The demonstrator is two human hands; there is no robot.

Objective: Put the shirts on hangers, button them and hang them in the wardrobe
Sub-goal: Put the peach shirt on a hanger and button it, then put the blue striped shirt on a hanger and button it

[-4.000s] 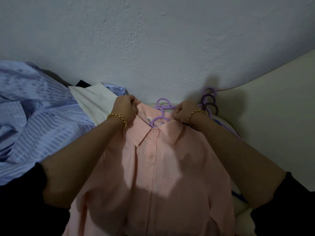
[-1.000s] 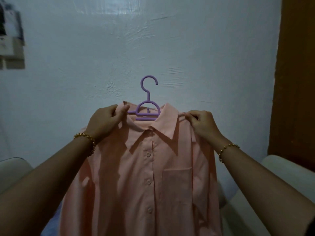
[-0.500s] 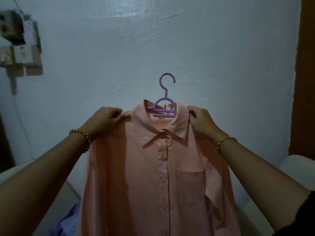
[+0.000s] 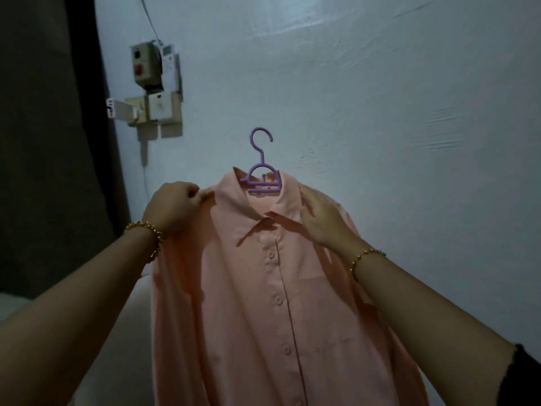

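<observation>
Holding up seemingly light, limp peach-pink buttoned shirt [image 4: 263, 288] on purple plastic hanger [image 4: 263, 183]: left grip [image 4: 172, 206] pinching its shoulder, right grip [image 4: 322, 221] lying flat, unclenched (hook [image 4: 251, 138] probably offering surest hold).

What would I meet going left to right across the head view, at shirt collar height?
Dark panel → left hand, pinching the pink shirt at its shoulder → purple hanger → right hand, flat on the shirt.
</observation>
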